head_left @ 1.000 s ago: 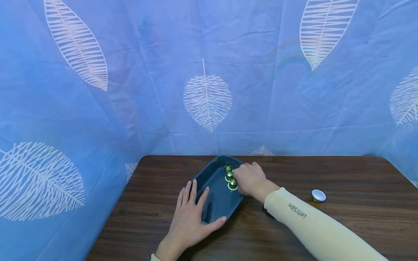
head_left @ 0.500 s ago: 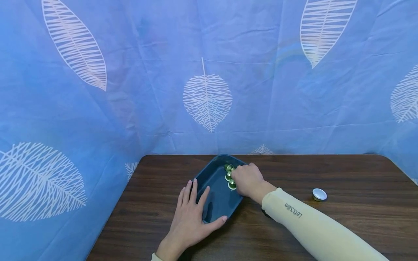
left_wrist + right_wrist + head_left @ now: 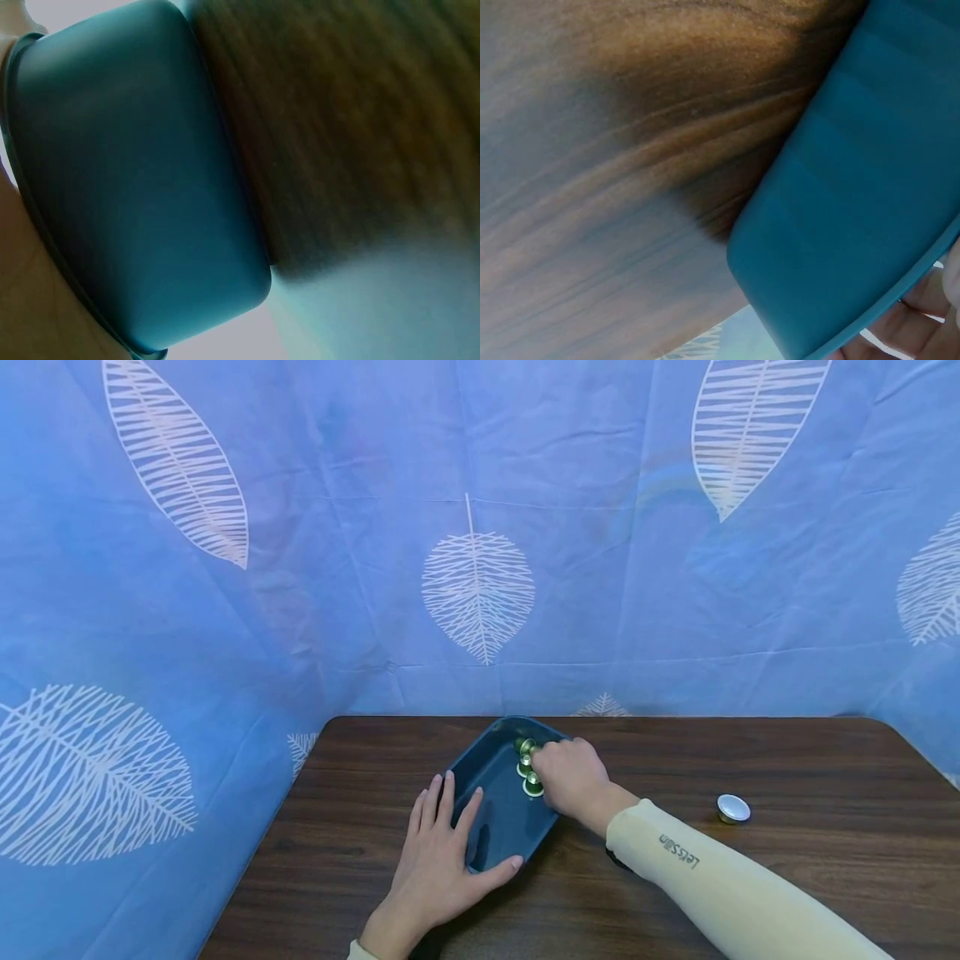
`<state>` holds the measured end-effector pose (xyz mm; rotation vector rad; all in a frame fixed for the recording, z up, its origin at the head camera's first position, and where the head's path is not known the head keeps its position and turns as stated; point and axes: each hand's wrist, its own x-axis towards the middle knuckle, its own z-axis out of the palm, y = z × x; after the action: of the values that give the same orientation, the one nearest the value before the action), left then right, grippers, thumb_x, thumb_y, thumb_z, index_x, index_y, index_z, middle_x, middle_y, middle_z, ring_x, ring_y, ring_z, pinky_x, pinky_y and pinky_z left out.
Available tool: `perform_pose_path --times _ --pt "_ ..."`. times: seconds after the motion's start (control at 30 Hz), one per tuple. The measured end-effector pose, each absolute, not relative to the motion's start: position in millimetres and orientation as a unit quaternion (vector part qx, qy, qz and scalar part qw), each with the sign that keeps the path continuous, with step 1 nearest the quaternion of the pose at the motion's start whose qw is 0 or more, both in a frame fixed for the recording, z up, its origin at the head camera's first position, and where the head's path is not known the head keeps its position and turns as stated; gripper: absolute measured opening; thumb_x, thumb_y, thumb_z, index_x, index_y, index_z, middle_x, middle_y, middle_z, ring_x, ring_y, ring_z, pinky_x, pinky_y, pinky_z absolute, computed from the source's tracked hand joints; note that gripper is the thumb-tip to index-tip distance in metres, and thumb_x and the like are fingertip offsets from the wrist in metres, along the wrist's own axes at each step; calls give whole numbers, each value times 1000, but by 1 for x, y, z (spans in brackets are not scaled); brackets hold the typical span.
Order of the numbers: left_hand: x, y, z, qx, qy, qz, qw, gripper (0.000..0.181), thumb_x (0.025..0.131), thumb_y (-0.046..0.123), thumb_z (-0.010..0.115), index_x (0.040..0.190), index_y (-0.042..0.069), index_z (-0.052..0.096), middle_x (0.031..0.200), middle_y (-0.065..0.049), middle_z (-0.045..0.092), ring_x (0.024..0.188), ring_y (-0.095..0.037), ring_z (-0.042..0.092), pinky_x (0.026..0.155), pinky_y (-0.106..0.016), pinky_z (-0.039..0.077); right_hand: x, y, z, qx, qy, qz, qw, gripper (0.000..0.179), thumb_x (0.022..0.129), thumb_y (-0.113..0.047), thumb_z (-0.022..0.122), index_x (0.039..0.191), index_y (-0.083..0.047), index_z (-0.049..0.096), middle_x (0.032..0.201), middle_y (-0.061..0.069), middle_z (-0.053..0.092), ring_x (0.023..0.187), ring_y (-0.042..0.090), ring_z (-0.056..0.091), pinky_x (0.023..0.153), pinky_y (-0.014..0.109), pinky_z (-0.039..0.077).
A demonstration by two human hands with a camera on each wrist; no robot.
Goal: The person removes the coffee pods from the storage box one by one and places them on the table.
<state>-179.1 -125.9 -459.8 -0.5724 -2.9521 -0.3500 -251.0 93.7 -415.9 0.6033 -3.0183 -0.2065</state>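
Blue tray [image 3: 504, 820] touches left hand [image 3: 438, 864], spread wide; right hand [image 3: 576, 777] by green capsules [image 3: 533, 788], cannot tell grip.

Soft, even light fills the room here, brightening the blue cloth [image 3: 337, 610] and leaving a faint sheen on the dark table [image 3: 810, 860], with shadow pooled beneath the left hand [image 3: 431, 877]. Glints catch the small green cups [image 3: 533, 788]. At the left wrist, the wall of the tray [image 3: 135, 187] darkens against burnt-out white, wood grain blurred. At the right, pale glare veils the softly focused tabletop.
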Motion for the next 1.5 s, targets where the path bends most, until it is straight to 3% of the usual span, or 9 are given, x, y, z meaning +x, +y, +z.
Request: perform_pose_path --times 0.17,0.47,0.73,0.97,1.5 --pt "-179 -127 -460 -188 -974 -112 56 100 72 93 28 151 32 33 163 -10 12 150 -32 8 117 -59 15 -249 94 -419 196 -976 -81 57 5 78 -18 74 79 -15 70 71 0 63 64 18 56 64 39 49" --pt "-178 -128 -461 -186 -974 -112 62 100 73 93 31 151 31 35 163 -10 12 151 -32 6 117 -60 14 -248 91 -420 172 -983 -53 36 7 80 -15 74 73 -15 71 72 1 64 62 18 55 54 37 51" --pt "-177 -129 -461 -192 -972 -116 63 99 73 92 31 151 30 34 163 -11 11 151 -32 5 117 -59 11 -245 88 -418 174 -980 -83 45 9 79 -18 75 72 -15 72 72 1 65 70 19 57 68 38 51" --pt "-176 -129 -460 -191 -973 -117 62 100 73 93 29 151 31 34 163 -10 10 151 -32 6 117 -59 13 -244 88 -417 168 -979 -108 44 12 81 -21 74 71 -15 72 71 1 65 73 19 57 71 38 51" --pt "-175 -131 -459 -193 -972 -114 65 100 72 93 30 151 31 35 163 -10 12 151 -31 7 117 -59 15 -242 87 -419 162 -981 -98 47 14 82 -22 74 69 -16 71 69 -1 64 66 17 55 65 38 50"
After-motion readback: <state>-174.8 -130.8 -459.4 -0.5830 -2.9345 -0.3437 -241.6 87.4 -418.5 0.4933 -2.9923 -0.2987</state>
